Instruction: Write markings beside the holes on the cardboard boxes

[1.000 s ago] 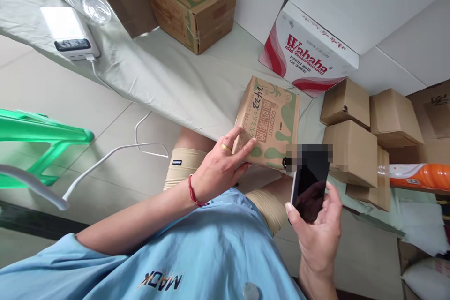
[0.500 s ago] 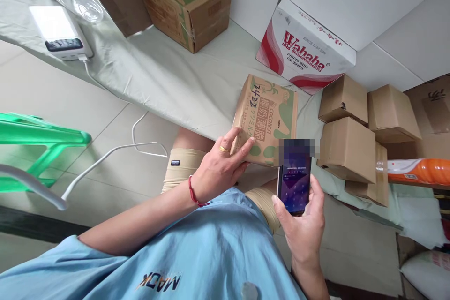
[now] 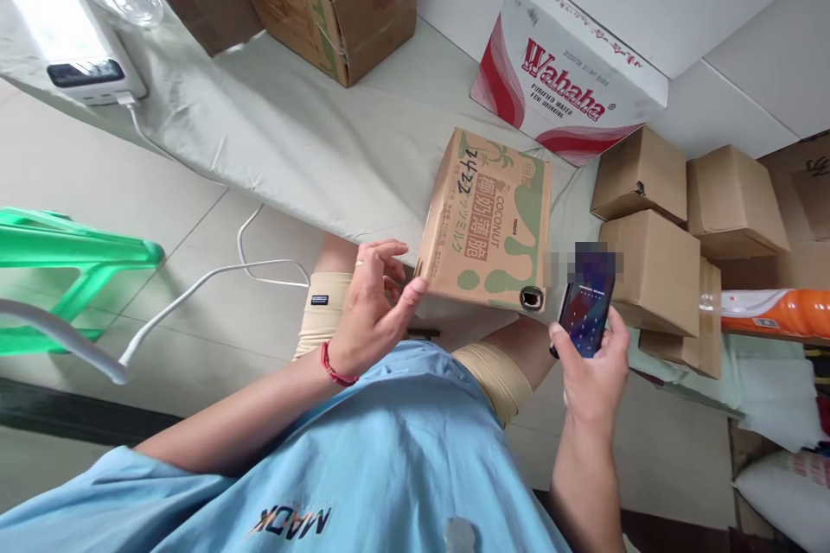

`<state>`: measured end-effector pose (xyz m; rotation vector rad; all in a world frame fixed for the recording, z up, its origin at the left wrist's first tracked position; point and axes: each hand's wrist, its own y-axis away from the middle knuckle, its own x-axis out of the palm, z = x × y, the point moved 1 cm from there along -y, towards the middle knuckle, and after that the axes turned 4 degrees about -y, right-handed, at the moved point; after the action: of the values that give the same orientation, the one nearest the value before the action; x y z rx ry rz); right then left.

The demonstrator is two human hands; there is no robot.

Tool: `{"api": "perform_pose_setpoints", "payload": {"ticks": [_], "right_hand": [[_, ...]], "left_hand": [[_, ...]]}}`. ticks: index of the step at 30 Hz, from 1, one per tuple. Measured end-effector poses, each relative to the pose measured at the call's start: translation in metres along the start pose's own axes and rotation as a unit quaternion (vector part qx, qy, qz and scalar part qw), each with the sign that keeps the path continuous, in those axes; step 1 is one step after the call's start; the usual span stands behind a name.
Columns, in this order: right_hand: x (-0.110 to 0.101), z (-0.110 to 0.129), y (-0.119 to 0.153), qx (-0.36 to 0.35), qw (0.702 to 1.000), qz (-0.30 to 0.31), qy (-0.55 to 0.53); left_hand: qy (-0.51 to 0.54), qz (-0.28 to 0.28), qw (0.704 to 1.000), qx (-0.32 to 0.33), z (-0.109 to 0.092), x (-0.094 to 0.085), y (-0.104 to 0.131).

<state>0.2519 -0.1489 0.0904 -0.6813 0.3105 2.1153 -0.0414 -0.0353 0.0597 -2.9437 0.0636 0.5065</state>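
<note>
My right hand [image 3: 593, 363] is closed around a smartphone [image 3: 587, 311], its lit screen showing a keypad. The top of the phone is hidden by a blurred patch. A brown coconut carton [image 3: 493, 225] with green print and the handwritten number 2422 sits at the front of the cloth-covered table. Beside the carton's near left corner is my left hand [image 3: 379, 302], fingers apart and holding nothing. Its thumb is close to that corner; I cannot tell whether it touches. A round black-edged hole [image 3: 532, 299] shows at the carton's near right corner.
A Wahaha water carton [image 3: 564, 78] and another coconut carton [image 3: 330, 0] stand along the wall. Several small brown boxes [image 3: 648, 268] are stacked right, beside an orange bottle [image 3: 778, 312]. A white power bank [image 3: 84, 52] with a cable lies left, near a green stool [image 3: 78, 251].
My left hand has come off the carton's top and drawn back left. My right hand has carried the phone to the right, uncovering the carton's near right corner.
</note>
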Motion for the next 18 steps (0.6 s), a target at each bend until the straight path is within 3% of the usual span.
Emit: {"api": "perform_pose_setpoints", "payload": {"ticks": [3,5,7,12,18], "right_hand": [[0.007,-0.021,-0.036,0.035,0.992,-0.013,0.121],[0.015,-0.03,-0.053,0.052,0.984,0.008,0.168],[0.023,-0.037,-0.061,0.058,0.979,0.031,0.191],[0.04,-0.042,-0.06,0.017,0.976,0.075,0.204],[0.033,-0.049,-0.054,-0.051,0.964,0.1,0.242]], "left_hand": [[0.082,0.019,0.982,-0.17,0.007,0.0,-0.005],[0.154,0.047,0.947,-0.278,0.011,0.001,-0.008],[0.201,0.077,0.917,-0.337,0.011,0.001,-0.007],[0.199,0.174,0.894,-0.361,-0.001,-0.002,-0.003],[0.228,0.196,0.881,-0.366,0.0,0.002,-0.007]]}}
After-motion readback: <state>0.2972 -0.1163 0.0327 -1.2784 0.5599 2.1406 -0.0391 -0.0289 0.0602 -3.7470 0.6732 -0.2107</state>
